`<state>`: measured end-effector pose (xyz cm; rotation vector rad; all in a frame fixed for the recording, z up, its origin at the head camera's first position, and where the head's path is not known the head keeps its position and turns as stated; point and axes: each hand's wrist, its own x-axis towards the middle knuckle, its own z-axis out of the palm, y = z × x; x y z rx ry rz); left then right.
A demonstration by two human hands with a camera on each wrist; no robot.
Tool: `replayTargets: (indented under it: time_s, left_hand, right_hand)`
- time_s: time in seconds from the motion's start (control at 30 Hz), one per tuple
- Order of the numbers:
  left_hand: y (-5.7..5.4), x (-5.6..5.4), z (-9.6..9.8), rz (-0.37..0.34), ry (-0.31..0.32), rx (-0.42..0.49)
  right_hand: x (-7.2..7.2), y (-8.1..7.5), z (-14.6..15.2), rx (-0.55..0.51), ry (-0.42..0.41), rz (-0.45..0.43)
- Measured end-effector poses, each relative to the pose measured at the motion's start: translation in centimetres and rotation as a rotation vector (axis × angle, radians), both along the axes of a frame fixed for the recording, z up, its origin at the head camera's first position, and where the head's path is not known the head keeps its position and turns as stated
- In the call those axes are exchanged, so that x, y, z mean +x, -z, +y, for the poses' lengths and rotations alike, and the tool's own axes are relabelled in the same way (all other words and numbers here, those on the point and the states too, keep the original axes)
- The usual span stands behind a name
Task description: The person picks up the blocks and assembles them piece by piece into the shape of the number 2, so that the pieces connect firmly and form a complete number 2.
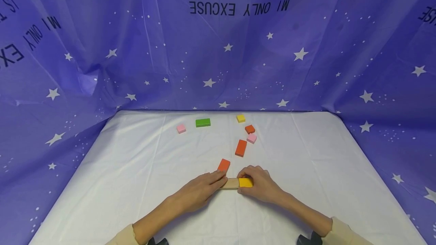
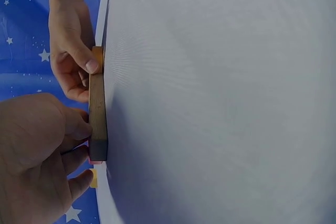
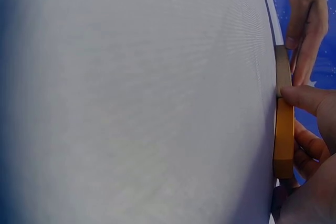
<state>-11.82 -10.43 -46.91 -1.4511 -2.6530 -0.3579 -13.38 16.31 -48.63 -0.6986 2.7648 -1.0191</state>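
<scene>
A plain wooden block (image 1: 231,183) lies lengthwise across the white table, end to end with a yellow block (image 1: 246,182). My left hand (image 1: 201,190) rests its fairly straight fingers on the left end of the wooden block and covers that end in the head view. My right hand (image 1: 260,185) pinches the yellow block, its thumb near the seam between the two blocks and its fingers round the far side. Just beyond my left fingertips lies an orange-red block (image 1: 223,165), its near end overlapped by them.
Farther back lie a red rectangular block (image 1: 240,148), a pink piece (image 1: 251,138), a small red piece (image 1: 250,129) and a small yellow block (image 1: 240,118). At the back left are a green block (image 1: 203,123) and another pink piece (image 1: 181,129). A purple star-printed curtain (image 1: 190,59) hangs behind.
</scene>
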Motion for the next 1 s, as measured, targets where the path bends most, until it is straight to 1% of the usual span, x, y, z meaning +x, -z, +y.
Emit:
replayTargets:
  time_s: [0.23, 0.37, 0.47, 0.57, 0.7, 0.87, 1.0]
  left_hand:
    - [0.2, -0.1, 0.0, 0.058, 0.029, 0.031]
    - [0.4, -0.2, 0.0, 0.097, 0.036, 0.029]
    - [0.5, -0.1, 0.0, 0.104, 0.023, -0.003]
    - [0.4, 0.0, 0.0, 0.095, 0.003, -0.051]
    - [0.2, 0.2, 0.1, 0.094, -0.017, -0.104]
    - [0.1, 0.2, 0.1, 0.116, -0.020, -0.124]
    - [0.1, 0.2, 0.1, 0.106, -0.027, -0.142]
  right_hand:
    - [-0.2, -0.2, 0.3, 0.009, -0.010, -0.032]
    - [-0.7, -0.4, 0.4, -0.051, -0.009, -0.076]
    - [-1.1, -0.6, 0.5, -0.114, -0.008, -0.090]
    - [-1.6, -0.7, 0.6, -0.138, 0.008, -0.081]
    - [-2.5, -0.9, 0.7, -0.140, 0.043, -0.050]
    - [-3.7, -1.2, 0.7, -0.129, 0.097, -0.014]
    - [-4.7, -1.2, 0.8, -0.116, 0.132, 0.021]
